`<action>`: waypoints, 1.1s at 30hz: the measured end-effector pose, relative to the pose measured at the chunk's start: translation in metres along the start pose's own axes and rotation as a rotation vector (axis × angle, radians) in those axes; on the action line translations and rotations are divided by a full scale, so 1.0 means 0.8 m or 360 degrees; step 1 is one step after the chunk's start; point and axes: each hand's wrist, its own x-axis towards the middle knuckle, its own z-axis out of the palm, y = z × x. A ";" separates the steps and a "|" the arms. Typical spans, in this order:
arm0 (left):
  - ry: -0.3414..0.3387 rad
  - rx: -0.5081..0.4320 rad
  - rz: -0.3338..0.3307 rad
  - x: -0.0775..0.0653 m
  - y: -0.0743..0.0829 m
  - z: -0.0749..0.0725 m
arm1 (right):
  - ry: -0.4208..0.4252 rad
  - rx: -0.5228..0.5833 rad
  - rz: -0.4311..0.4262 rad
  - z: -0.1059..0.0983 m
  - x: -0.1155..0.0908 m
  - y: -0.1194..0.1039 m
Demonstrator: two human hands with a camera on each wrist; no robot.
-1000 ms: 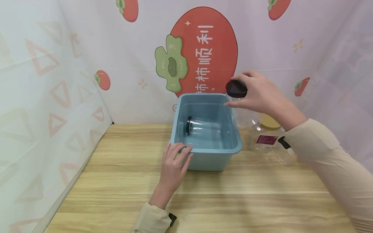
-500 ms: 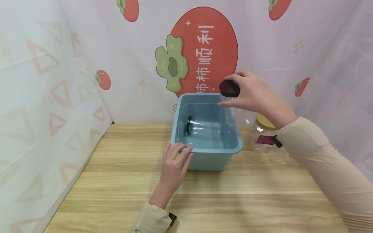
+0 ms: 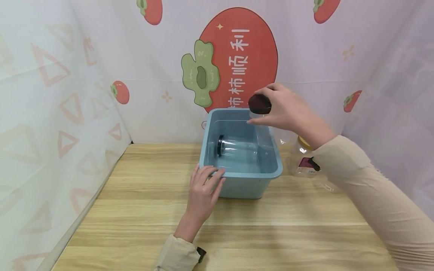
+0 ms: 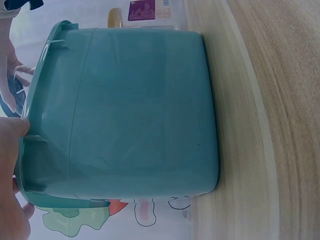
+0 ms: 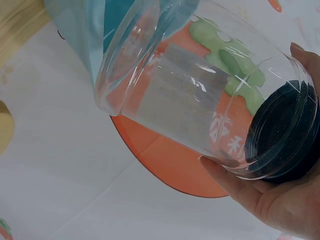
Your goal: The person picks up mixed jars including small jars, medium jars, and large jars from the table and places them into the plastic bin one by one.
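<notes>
Backdrop (image 3: 152,49): pale cloth printed with persimmons, hanging behind a wood-grain worktop (image 3: 142,210).
Right hand (image 3: 283,109): curled round the black lid (image 3: 259,104) and neck of a clear jar (image 5: 185,100), thumb opposed to the fingers.
Jar position: held aloft, tilted with its lid end uppermost, its body overlapping the right rim of the blue tub (image 3: 252,175) in the head view; whether it touches that rim I cannot tell.
Carrying: smooth plastic could well slip, so a firm hold at lid and neck seems wise, with the base raised well clear of the rim while crossing it.
Left hand (image 3: 203,192): gripping the tub's near left corner, thumb outside and fingers over the edge.
Steadying: light pressure there should be enough to stop the tub sliding if the jar bumps it.
Tub interior: a second clear jar (image 3: 239,147) lies on its side on the floor, black cap (image 3: 220,145) towards the left wall.
Lowering: the bare floor nearer the person looks the better spot, with a slow descent to avoid knocking the lying jar.
Right of tub: a yellow-lidded jar (image 3: 298,158) with a purple label (image 3: 306,163) stands partly hidden by the right sleeve (image 3: 339,158); the elbow is best kept high of it.
</notes>
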 end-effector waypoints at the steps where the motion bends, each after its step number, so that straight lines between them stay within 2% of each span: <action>1: 0.0000 0.0001 -0.0001 0.000 0.000 0.000 | -0.0002 0.0001 0.0001 0.001 0.001 -0.001; 22: 0.0031 -0.0009 0.0021 0.001 -0.002 0.001 | 0.0004 0.0026 -0.0014 0.018 0.016 -0.010; 33: -0.0001 -0.0013 0.0014 0.000 -0.001 -0.001 | -0.0024 0.0042 0.0017 0.031 0.027 -0.013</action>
